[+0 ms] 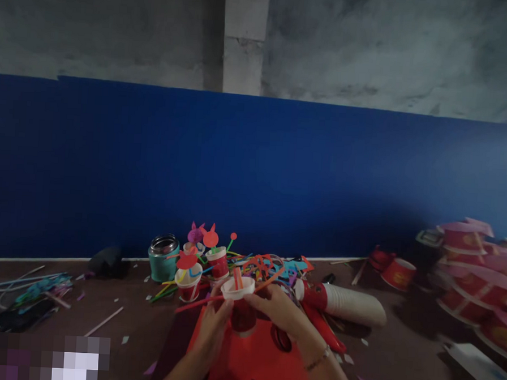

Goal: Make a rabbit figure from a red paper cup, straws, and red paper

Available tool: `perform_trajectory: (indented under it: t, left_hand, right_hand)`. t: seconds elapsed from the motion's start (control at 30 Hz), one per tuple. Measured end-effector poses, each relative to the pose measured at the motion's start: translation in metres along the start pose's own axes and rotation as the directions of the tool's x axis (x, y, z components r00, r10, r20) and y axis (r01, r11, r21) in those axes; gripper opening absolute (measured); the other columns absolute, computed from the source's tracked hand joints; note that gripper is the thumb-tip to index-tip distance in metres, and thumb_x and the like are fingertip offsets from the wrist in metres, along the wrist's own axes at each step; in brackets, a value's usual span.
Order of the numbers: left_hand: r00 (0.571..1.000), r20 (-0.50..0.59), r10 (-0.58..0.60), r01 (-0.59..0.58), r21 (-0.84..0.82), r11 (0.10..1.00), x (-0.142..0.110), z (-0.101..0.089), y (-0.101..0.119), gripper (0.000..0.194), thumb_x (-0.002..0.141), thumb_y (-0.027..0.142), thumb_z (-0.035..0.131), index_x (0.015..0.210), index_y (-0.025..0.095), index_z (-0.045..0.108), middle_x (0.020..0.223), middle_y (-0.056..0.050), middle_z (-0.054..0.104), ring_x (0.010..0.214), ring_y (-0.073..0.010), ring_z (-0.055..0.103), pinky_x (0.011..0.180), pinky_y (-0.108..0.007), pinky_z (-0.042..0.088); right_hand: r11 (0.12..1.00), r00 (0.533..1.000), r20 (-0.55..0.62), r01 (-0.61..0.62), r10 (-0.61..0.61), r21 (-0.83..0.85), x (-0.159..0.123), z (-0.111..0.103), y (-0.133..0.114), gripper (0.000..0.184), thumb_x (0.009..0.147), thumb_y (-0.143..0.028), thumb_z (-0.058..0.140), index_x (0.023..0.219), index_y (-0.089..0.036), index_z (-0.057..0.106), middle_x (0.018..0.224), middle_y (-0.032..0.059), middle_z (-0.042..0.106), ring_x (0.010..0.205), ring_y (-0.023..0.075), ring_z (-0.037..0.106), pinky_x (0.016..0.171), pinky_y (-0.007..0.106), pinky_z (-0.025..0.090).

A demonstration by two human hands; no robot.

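Note:
A red paper cup (243, 317) with a white rim is upright between my two hands, over a red sheet (261, 360). Orange strips or straws (237, 279) rise from inside it. A red straw (199, 304) sticks out to the left and an orange straw (269, 280) slants out to the right. My left hand (214, 327) is closed on the cup's left side, thumb near the rim. At the right rim, my right hand (279, 309) is closed on the cup, its fingers close to the orange straw. Scissors (283, 339) with dark handles lie below my right wrist, partly hidden.
Several decorated cups (188, 283) with paper animal heads stand behind left, beside a teal container (164, 259). Coloured scraps (292, 267) pile up behind. A stack of cups (345, 304) lies on its side at right. Red cups with pink paper (465, 272) are heaped far right.

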State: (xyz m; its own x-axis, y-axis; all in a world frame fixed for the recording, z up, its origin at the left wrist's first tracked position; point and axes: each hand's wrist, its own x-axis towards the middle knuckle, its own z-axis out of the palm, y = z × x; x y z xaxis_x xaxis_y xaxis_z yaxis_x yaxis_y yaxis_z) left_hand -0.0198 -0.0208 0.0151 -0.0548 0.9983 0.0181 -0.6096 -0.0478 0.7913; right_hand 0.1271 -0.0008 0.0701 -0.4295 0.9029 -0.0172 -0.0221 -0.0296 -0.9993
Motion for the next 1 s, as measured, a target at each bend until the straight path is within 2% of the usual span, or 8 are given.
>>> perform_trajectory:
  t: [0.1,0.27,0.37,0.47,0.53,0.73,0.87,1.0]
  left_hand:
    - [0.999,-0.009,0.044,-0.044,-0.094,0.995,0.004,-0.003,0.013,0.059,0.07,0.041,0.073,0.124,0.028,0.055,0.126,-0.008,0.062,0.115,-0.0273,0.058,0.095,-0.037,0.046]
    - [0.998,-0.03,-0.058,0.057,-0.039,0.998,0.005,0.001,0.024,0.051,0.061,0.034,0.08,0.108,0.019,0.066,0.113,-0.011,0.069,0.107,-0.0301,0.063,0.088,-0.036,0.05]
    - [0.992,-0.048,-0.113,0.115,0.035,0.993,0.002,0.008,0.026,0.047,0.057,0.034,0.082,0.099,0.017,0.07,0.098,-0.011,0.075,0.092,-0.0287,0.069,0.078,-0.033,0.054]
    - [0.979,-0.148,-0.14,0.156,0.104,0.982,0.0,0.012,0.027,0.04,0.054,0.037,0.084,0.085,0.014,0.073,0.078,-0.008,0.076,0.067,-0.0231,0.071,0.063,-0.029,0.055]
    - [0.968,-0.224,-0.113,0.143,0.122,0.982,0.0,0.013,0.027,0.038,0.05,0.037,0.085,0.077,0.013,0.072,0.069,-0.007,0.075,0.057,-0.0205,0.069,0.056,-0.027,0.054]
    - [0.944,-0.331,-0.01,0.064,0.153,0.986,0.004,0.008,0.024,0.031,0.048,0.035,0.085,0.064,0.013,0.069,0.062,-0.006,0.073,0.056,-0.0213,0.068,0.049,-0.026,0.052]
    - [0.955,-0.295,-0.017,0.054,0.116,0.992,0.003,0.009,0.026,0.033,0.054,0.036,0.083,0.073,0.013,0.07,0.07,-0.006,0.074,0.066,-0.0228,0.071,0.058,-0.028,0.054]
    - [0.984,-0.18,0.004,-0.009,-0.027,1.0,0.0,0.011,0.03,0.054,0.061,0.042,0.079,0.108,0.02,0.065,0.099,-0.008,0.074,0.089,-0.0256,0.07,0.075,-0.032,0.055]
  right_hand:
    - [0.998,0.999,-0.037,0.006,-0.004,0.067,0.001,-0.002,0.006,0.04,0.064,-0.041,0.077,0.095,-0.017,0.069,0.085,0.0068,0.072,0.088,0.0255,0.065,0.083,0.038,0.048]
    - [0.997,0.998,-0.034,0.062,-0.06,0.048,0.008,-0.002,0.022,0.034,0.058,-0.029,0.079,0.087,-0.019,0.064,0.081,0.0038,0.069,0.078,0.0224,0.063,0.073,0.034,0.047]
    - [0.995,0.995,-0.008,0.101,-0.101,-0.022,0.01,0.003,0.024,0.024,0.058,-0.022,0.076,0.078,-0.02,0.061,0.073,0.0006,0.065,0.069,0.0189,0.058,0.064,0.03,0.044]
    - [0.99,0.991,0.009,0.132,-0.131,-0.047,0.009,0.01,0.022,0.024,0.06,-0.017,0.071,0.081,-0.021,0.061,0.076,0.0002,0.065,0.069,0.0174,0.056,0.062,0.029,0.043]
    - [0.988,0.99,0.008,0.139,-0.139,-0.06,0.008,0.014,0.022,0.022,0.06,-0.016,0.07,0.08,-0.02,0.06,0.074,-0.0007,0.063,0.067,0.0157,0.055,0.061,0.028,0.043]
    - [0.981,0.987,-0.032,0.151,-0.156,-0.124,0.013,0.018,0.033,0.022,0.061,-0.017,0.071,0.08,-0.016,0.061,0.071,-0.0019,0.062,0.063,0.0126,0.054,0.058,0.024,0.04]
    - [0.987,0.988,-0.039,0.15,-0.153,-0.063,0.017,0.016,0.039,0.029,0.061,-0.024,0.076,0.086,-0.016,0.064,0.078,0.0017,0.068,0.071,0.0162,0.06,0.065,0.027,0.045]
    - [0.989,0.99,-0.123,0.082,-0.067,0.124,0.018,0.014,0.036,0.041,0.06,-0.037,0.08,0.093,-0.016,0.065,0.08,0.0037,0.07,0.075,0.0198,0.065,0.068,0.03,0.049]
